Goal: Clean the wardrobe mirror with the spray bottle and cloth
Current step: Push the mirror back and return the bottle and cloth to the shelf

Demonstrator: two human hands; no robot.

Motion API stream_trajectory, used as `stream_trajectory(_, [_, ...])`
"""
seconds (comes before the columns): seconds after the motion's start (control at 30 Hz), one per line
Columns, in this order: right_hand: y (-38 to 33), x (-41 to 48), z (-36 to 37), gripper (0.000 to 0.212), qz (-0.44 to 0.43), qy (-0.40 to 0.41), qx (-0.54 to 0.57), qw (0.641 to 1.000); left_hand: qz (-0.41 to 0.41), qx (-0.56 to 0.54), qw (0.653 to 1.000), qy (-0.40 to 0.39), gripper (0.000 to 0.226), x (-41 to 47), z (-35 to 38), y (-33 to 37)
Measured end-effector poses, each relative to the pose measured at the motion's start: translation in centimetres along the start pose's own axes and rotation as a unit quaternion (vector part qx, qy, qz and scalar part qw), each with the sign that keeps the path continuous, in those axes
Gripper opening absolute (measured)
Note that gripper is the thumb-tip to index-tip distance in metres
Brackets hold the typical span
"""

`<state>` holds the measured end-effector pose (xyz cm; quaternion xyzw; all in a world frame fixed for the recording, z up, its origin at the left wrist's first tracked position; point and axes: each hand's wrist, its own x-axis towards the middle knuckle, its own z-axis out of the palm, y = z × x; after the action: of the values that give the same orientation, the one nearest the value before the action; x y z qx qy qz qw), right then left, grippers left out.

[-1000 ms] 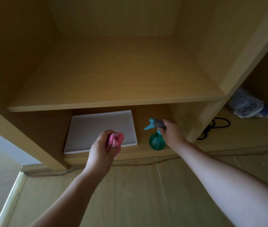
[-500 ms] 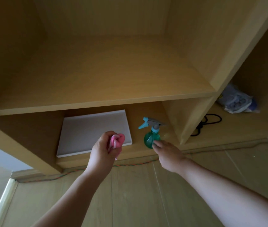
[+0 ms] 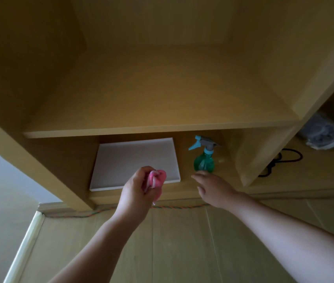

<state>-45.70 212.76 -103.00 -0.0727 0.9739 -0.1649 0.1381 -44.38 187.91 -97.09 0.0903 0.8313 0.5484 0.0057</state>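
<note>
Green plastic bottle: the spray bottle (image 3: pixel 204 160) stands upright on the low shelf (image 3: pixel 221 180) of the wooden wardrobe (image 3: pixel 162 82), at about 1 o'clock from the picture's middle, its blue trigger head pointing toward 9 o'clock.
Bottle handling: judged light and rigid, with smooth, round sides that could slip; liquid inside would add weight and shift. The narrow neck under the trigger head looks like the surest place to hold it, with a finger free for the lever.
Right hand: the right hand (image 3: pixel 215 188) hovers just short of the bottle's base, at its 6 o'clock, fingers spread and loose, holding nothing; whether a fingertip touches the bottle cannot be told.
Left hand: the left hand (image 3: pixel 137 190) is closed in a fist around the pink cloth (image 3: pixel 155 178), which bulges out between thumb and fingers.
Cloth handling: soft, limp and light; it crumples easily, so it would need opening out flat to wipe well.
White tray: a flat white tray (image 3: pixel 133 156) lies on the same shelf at the bottle's 9 o'clock, just beside it and not touching.
Other things: a black cable (image 3: pixel 284 160) and a bluish bag (image 3: pixel 325 133) lie in the next compartment, toward 3 o'clock.
Mirror: no mirror is in view.
Risk: a careless knock at the base could tip the bottle against the partition.
</note>
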Motion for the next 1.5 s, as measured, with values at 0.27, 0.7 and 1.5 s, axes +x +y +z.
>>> stream_trajectory(0.27, [-10.2,-3.0,-2.9,0.028,-0.097,-0.029,0.513,0.852,-0.009,-0.007,1.0,0.0,0.048,0.0,-0.4,0.3])
stream_trajectory(0.7, [-10.5,-2.6,-2.2,0.023,-0.01,0.037,0.575,0.817,0.013,0.066,0.998,-0.015,0.031,-0.9,-2.3,0.1])
stream_trajectory(1.5, [-9.7,1.8,1.0,0.009,0.03,0.102,0.328,0.939,-0.085,0.068,0.994,0.011,0.03,2.3,-5.7,-3.4])
